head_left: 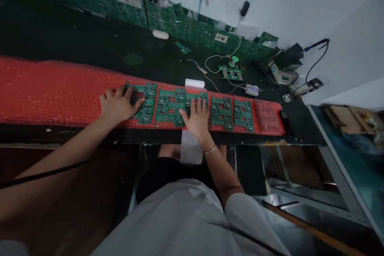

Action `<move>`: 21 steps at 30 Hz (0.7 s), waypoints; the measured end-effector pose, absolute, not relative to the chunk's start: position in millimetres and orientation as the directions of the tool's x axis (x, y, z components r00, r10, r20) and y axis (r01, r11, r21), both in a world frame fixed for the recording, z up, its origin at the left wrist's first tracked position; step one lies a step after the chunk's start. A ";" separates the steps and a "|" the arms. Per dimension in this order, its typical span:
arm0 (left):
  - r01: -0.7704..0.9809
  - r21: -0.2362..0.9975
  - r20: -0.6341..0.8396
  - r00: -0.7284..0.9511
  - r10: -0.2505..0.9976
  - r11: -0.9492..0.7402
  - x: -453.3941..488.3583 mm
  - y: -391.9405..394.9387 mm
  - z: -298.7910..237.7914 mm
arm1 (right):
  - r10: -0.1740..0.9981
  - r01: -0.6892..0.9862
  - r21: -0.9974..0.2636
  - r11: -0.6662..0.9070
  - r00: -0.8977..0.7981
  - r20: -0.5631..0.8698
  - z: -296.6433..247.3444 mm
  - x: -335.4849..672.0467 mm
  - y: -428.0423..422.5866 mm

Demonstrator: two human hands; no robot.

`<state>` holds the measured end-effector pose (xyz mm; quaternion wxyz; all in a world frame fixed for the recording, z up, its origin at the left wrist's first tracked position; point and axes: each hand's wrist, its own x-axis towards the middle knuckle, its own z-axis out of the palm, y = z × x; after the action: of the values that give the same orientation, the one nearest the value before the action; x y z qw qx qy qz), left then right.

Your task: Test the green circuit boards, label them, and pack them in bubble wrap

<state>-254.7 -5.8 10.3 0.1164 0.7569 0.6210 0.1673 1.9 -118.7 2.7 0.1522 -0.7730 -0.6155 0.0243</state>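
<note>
Tally: one left hand, one right hand. Circuit boards in the row on red bubble wrap: five. Loose boards farther back on the table: two visible. White roll: one. Green-rimmed spool: one. White oval object: one. Paper labels: two. Bracelet: one.

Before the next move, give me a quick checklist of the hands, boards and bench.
1. Left hand at the leftmost green board: ok, spread over its left side.
2. Right hand free of any grip: ok, spread open over the middle board.
3. Middle board fully visible: not ok, the right hand covers part.
4. Gap between the two rightmost exposed boards: ok.
5. White strip clear of the bench's front edge: not ok, hangs over it.
6. Solder joints sound: cannot tell, too small.
</note>
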 end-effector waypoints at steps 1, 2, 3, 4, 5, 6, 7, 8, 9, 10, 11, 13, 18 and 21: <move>0.930 0.299 0.075 0.202 0.976 -0.216 -253.2 -5.2 11.4 | 0.945 0.936 -0.250 -0.249 0.291 0.150 2.8 12.5 -123.4; 0.946 0.231 0.048 0.224 0.973 -0.229 -251.0 -4.8 12.6 | 0.929 0.924 -0.235 -0.300 0.340 0.149 1.7 23.3 -128.6; 0.954 0.186 0.028 0.235 0.972 -0.236 -248.5 -4.5 13.5 | 0.916 0.914 -0.221 -0.340 0.375 0.144 -0.3 33.5 -134.0; 0.958 0.163 0.016 0.237 0.971 -0.237 -245.6 -4.4 14.4 | 0.910 0.910 -0.208 -0.359 0.391 0.138 -2.9 42.4 -139.2; 0.960 0.151 0.007 0.236 0.972 -0.234 -242.8 -4.5 15.2 | 0.913 0.913 -0.197 -0.358 0.386 0.129 -5.7 49.8 -144.0; 0.963 0.143 -0.001 0.231 0.973 -0.229 -240.1 -4.7 15.9 | 0.923 0.921 -0.189 -0.341 0.366 0.118 -8.4 55.3 -148.1; 0.966 0.135 -0.007 0.224 0.974 -0.222 -237.9 -5.0 16.6 | 0.935 0.930 -0.184 -0.317 0.340 0.106 -10.7 59.4 -151.3; 0.968 0.127 -0.010 0.218 0.976 -0.215 -236.0 -5.3 17.4 | 0.945 0.938 -0.183 -0.294 0.314 0.095 -12.2 62.4 -153.8; 0.970 0.120 -0.012 0.214 0.977 -0.211 -234.8 -5.7 18.1 | 0.952 0.944 -0.185 -0.274 0.293 0.085 -12.9 65.0 -155.5; 0.972 0.116 -0.016 0.209 0.978 -0.206 -234.1 -6.0 18.8 | 0.959 0.948 -0.190 -0.255 0.273 0.076 -12.8 68.0 -156.8; 0.973 0.116 -0.019 0.205 0.979 -0.201 -234.0 -6.3 19.3 | 0.966 0.952 -0.199 -0.233 0.250 0.067 -12.0 72.1 -157.9; 0.971 0.127 -0.022 0.205 0.979 -0.201 -234.6 -6.6 20.0 | 0.972 0.954 -0.218 -0.205 0.225 0.073 -9.2 85.7 -160.7; 0.971 0.142 -0.045 0.201 0.979 -0.192 -232.5 -7.1 17.9 | 0.821 0.831 -0.237 -0.503 0.545 0.169 -7.6 145.2 -174.1; 0.975 0.142 -0.059 0.181 0.982 -0.171 -227.1 -7.0 14.4 | 0.826 0.818 -0.264 -0.510 0.552 0.113 -14.1 174.8 -181.4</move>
<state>-227.1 -7.0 14.4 0.0734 0.7648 0.6397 0.0231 174.8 -181.4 -14.1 0.1445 -0.8689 -0.4732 0.0135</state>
